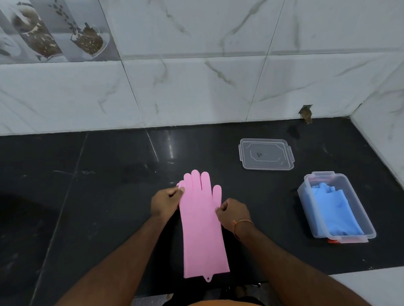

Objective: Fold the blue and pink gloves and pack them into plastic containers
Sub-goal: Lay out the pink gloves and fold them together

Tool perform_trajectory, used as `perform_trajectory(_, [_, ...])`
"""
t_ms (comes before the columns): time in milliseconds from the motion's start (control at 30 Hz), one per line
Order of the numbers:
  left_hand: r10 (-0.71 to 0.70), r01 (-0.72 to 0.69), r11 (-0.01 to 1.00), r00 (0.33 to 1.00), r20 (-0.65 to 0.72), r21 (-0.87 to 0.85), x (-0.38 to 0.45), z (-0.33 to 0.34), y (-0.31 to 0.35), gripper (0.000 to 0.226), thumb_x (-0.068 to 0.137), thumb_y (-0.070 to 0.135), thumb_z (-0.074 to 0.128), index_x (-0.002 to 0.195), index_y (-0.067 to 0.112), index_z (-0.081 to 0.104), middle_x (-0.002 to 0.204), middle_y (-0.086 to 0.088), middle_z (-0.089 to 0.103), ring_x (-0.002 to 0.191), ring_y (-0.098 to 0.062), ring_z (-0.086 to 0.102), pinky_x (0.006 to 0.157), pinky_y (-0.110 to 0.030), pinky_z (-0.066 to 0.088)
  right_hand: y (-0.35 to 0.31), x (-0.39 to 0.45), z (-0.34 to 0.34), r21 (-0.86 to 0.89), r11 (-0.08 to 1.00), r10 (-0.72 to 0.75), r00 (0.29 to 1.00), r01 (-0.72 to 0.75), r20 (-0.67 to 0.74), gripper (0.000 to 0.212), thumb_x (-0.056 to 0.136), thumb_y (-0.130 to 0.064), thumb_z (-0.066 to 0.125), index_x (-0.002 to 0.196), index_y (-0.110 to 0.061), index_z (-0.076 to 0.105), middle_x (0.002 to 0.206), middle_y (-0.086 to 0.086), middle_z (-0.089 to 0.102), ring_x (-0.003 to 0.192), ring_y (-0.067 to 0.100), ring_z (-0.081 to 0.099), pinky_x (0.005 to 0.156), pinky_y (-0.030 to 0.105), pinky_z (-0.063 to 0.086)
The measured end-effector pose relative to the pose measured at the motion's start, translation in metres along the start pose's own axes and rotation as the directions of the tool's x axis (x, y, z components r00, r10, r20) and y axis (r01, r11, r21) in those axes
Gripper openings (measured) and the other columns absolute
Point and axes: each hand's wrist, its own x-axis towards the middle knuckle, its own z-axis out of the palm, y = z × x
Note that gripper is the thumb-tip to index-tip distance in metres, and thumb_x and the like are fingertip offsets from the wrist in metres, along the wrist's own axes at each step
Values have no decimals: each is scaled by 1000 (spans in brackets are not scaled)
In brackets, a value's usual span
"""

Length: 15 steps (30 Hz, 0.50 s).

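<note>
A pink glove (202,231) lies flat on the black counter, fingers pointing toward the wall and cuff near the front edge. My left hand (166,201) pinches its left edge by the little finger. My right hand (233,212) pinches the right edge just below the thumb. To the right stands a clear plastic container (358,197) with folded blue gloves (333,212) inside, its top uncovered. A clear lid (266,157) lies flat on the counter behind it.
The black stone counter (106,203) ends at a marble-tiled wall (193,88) behind and a side wall at the right. A dark sink basin (14,230) sits at the left. The counter's front edge runs just below the glove's cuff.
</note>
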Motion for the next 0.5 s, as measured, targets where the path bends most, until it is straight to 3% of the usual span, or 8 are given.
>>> perform_trajectory(100, [49, -48, 998, 999, 21, -33, -6, -5, -2, 45, 105, 34, 72, 148, 24, 68, 107, 9, 82, 113, -21, 78, 100, -40, 64, 3, -2, 0, 25, 1000, -18, 1000, 18, -7, 15, 99, -32, 69, 91, -22, 63, 93, -3, 69, 84, 15, 63, 80, 28, 51])
perform_trajectory(167, [80, -79, 997, 997, 22, -18, -11, -10, -7, 59, 106, 31, 71, 161, 24, 52, 98, 4, 77, 106, -22, 78, 100, -41, 64, 7, -6, 0, 75, 997, -33, 999, 33, -10, 13, 96, -33, 72, 96, -23, 63, 94, -4, 71, 85, 14, 66, 82, 29, 54])
perform_trajectory(233, [181, -182, 978, 983, 15, 100, -18, -20, -16, 48, 107, 30, 67, 154, 24, 60, 106, 7, 73, 100, -20, 77, 95, -40, 64, 12, -12, -1, 72, 994, -84, 996, 85, -23, 16, 95, -35, 73, 101, -27, 60, 92, -8, 70, 83, 11, 67, 80, 29, 56])
perform_trajectory(300, [324, -323, 902, 945, 48, 287, -27, -34, -35, 35, 104, 26, 71, 138, 33, 69, 110, 17, 65, 92, -8, 71, 83, -27, 60, 20, -20, -4, -24, 978, -207, 977, 206, -54, 13, 97, -30, 69, 96, -30, 57, 89, -13, 66, 78, 7, 64, 78, 28, 59])
perform_trajectory(400, [443, -514, 772, 857, 264, 373, -46, -45, -56, 36, 95, 16, 80, 117, 44, 72, 106, 23, 62, 87, -5, 66, 76, -17, 54, 37, -29, -10, -220, 833, -512, 858, 507, 39, 11, 101, -18, 60, 99, -29, 63, 104, -11, 64, 85, 7, 60, 89, 31, 60])
perform_trajectory(500, [489, -672, 616, 736, 469, 411, -58, -47, -67, 26, 98, 21, 80, 122, 31, 81, 115, 17, 72, 97, 0, 68, 88, -22, 59, 54, -31, -14, -329, 599, -689, 679, 730, 251, 25, 102, -18, 56, 120, -23, 74, 126, -5, 67, 108, 14, 62, 97, 30, 55])
